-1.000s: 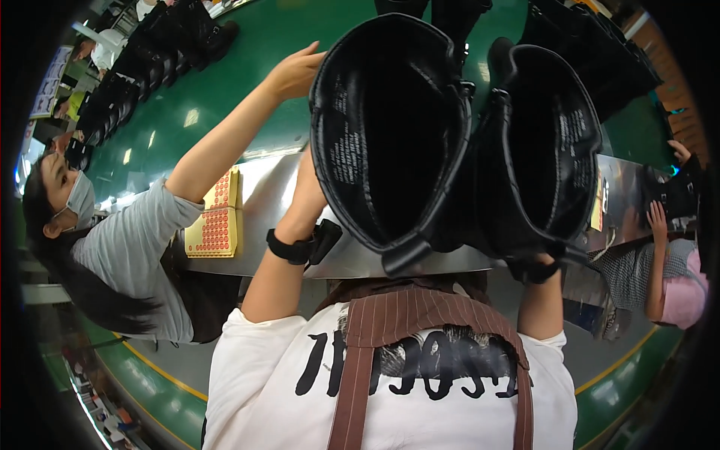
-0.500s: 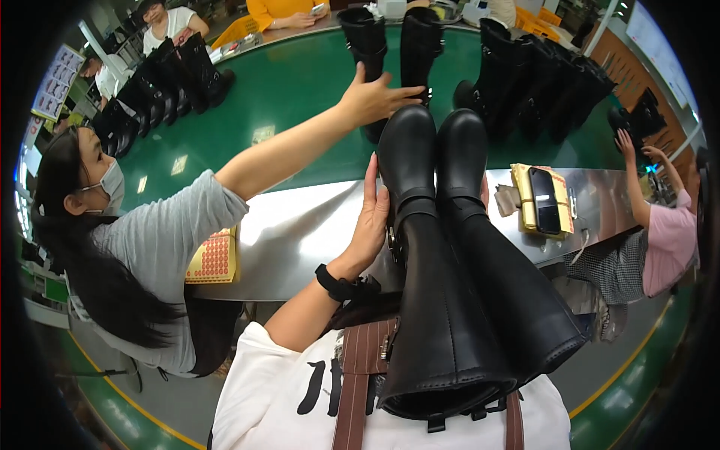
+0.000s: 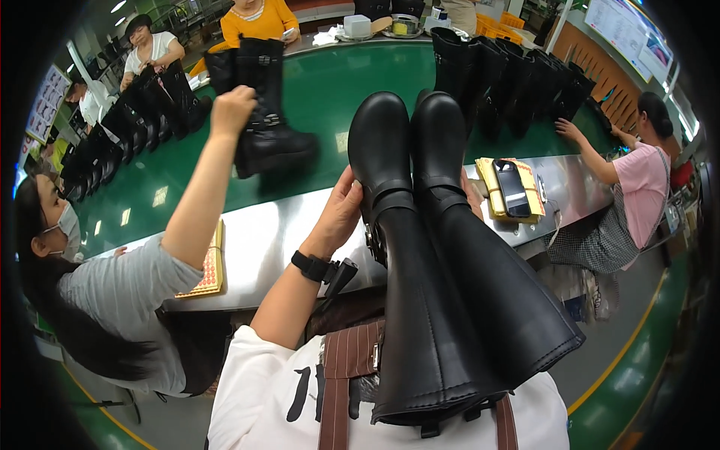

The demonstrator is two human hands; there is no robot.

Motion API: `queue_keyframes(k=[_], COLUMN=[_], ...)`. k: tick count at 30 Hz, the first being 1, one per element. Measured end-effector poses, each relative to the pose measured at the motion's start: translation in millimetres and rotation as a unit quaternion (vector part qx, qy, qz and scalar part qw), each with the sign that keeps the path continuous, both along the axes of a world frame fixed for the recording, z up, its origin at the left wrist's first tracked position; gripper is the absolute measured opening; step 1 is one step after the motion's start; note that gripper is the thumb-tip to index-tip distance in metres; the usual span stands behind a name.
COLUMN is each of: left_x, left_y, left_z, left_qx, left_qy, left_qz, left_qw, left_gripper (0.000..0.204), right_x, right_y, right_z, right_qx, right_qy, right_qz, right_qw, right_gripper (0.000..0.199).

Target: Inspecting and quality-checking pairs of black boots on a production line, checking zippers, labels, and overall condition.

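Note:
A pair of tall black boots lies toes-away in front of my chest, shafts toward me: the left boot and the right boot. Each has a strap round the ankle. My left hand, a black band on its wrist, grips the left boot beside its foot, thumb on the near side and fingers partly behind. Only a little of my right hand shows past the outer side of the right boot, closed against it. The boots cover the rest of that hand.
On the metal ledge, a dark phone rests on yellow cards. Boots stand on the green table at left and right. A co-worker's hand on the left carries black boots. Another person works at right.
The co-worker on the left has lifted the boots from the middle of the table and swung them left. My left thumb and fingers have closed more around the left boot. My view has shifted.

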State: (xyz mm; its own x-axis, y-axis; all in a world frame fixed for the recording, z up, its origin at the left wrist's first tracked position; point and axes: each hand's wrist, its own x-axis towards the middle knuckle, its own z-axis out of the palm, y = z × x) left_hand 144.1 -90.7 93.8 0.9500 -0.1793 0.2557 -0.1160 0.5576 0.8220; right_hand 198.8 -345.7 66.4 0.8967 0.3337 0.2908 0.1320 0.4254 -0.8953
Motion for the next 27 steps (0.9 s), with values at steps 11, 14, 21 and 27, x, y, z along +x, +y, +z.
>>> queue_keyframes(k=[11, 14, 21, 27], left_x=[-22, -21, -21, -22], left_y=[-5, -5, 5, 14], left_z=[6, 4, 1, -1], left_qx=[-0.031, -0.104, -0.229, -0.276], left_qy=[0.150, 0.173, 0.181, 0.191], left_qz=[-0.088, -0.092, -0.108, -0.033], left_qw=[0.984, 0.975, 0.950, 0.941], left_gripper=[0.066, 0.057, 0.051, 0.054], right_x=[-18, -21, -23, -41], right_y=[21, 25, 28, 33], right_z=[-16, -12, 17, 23], right_qx=[0.179, 0.253, 0.274, 0.295], right_qy=[0.128, 0.124, 0.210, 0.303], right_qz=[0.127, 0.205, 0.269, 0.102], right_qw=[0.967, 0.937, 0.899, 0.900], right_gripper=[0.051, 0.050, 0.048, 0.052])
